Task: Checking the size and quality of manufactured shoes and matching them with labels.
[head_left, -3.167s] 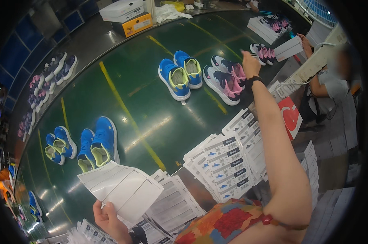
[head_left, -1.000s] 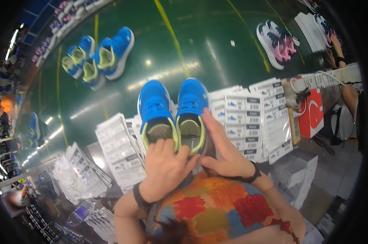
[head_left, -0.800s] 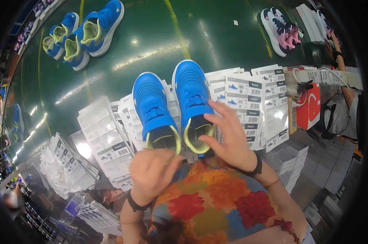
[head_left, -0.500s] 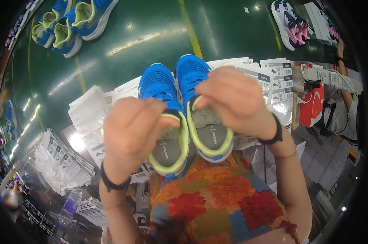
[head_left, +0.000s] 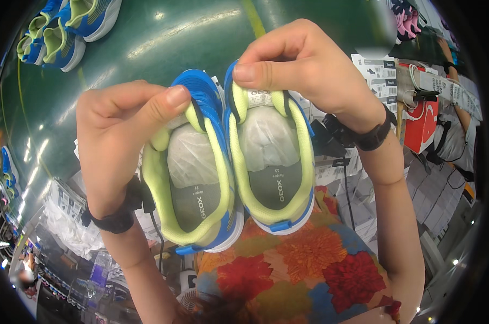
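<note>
Two blue sneakers with lime-yellow lining are held side by side, heels towards me. My left hand (head_left: 115, 129) pinches the tongue and collar edge of the left sneaker (head_left: 171, 229) between thumb and fingers. At the top of the right sneaker (head_left: 309, 175), my right hand (head_left: 304, 67) has thumb and forefinger closed on the tongue edge. Both collars gape, showing grey insoles. White crumpled paper (head_left: 268, 140) fills the front of the right sneaker, and similar paper (head_left: 190, 156) fills the left one. The toes are partly hidden behind my hands.
More blue sneakers (head_left: 66, 38) stand at the far left on the green table (head_left: 169, 40). Dark-and-pink sneakers (head_left: 406, 21) are at the far right. Printed label sheets (head_left: 382, 81) lie near a red box (head_left: 421, 129) with cables. Stacked papers and white tissue (head_left: 66, 221) sit at left.
Both sneakers now appear larger and nearer, their collars pulled wider. My left hand has moved left and up, my right hand up; both, blurred before, now show clear pinches.
</note>
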Demonstrator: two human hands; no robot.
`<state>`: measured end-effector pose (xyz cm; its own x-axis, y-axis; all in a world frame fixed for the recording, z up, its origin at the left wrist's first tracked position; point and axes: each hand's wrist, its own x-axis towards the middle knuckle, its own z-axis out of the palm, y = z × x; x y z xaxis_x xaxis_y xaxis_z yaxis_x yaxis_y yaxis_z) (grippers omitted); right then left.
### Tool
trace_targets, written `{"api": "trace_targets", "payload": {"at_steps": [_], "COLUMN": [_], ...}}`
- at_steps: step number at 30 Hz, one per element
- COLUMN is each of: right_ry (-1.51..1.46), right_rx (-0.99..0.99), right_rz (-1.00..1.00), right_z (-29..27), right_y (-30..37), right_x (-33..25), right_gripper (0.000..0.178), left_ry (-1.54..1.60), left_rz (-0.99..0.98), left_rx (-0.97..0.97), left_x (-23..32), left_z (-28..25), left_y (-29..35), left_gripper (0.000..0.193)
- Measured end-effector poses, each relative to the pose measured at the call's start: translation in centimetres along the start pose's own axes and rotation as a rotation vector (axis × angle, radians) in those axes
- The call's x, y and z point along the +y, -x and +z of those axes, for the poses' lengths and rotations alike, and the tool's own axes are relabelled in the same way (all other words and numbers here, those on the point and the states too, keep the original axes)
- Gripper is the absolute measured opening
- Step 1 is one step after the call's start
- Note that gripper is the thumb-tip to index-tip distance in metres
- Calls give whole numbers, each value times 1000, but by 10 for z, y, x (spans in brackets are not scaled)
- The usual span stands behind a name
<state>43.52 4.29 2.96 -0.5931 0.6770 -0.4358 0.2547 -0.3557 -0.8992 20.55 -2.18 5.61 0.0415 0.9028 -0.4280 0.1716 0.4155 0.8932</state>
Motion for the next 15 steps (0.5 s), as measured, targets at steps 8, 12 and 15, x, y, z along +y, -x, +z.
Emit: {"api": "trace_targets", "payload": {"at_steps": [8, 12, 15], "right_ry": [640, 803, 836], "right_rx": [242, 275, 277], "right_rz": [-701, -407, -402], "right_z": [38, 52, 49], "right_y": [75, 108, 103], "right_x": [55, 69, 52], "right_gripper": [16, 42, 56], "left_ry": [-732, -877, -735], "left_rz": [684, 512, 364], "left_rx": [-177, 13, 38], "left_x": [-37, -64, -45], "left_z": [17, 40, 43], "left_y": [50, 83, 82], "left_gripper": [37, 61, 67]}}
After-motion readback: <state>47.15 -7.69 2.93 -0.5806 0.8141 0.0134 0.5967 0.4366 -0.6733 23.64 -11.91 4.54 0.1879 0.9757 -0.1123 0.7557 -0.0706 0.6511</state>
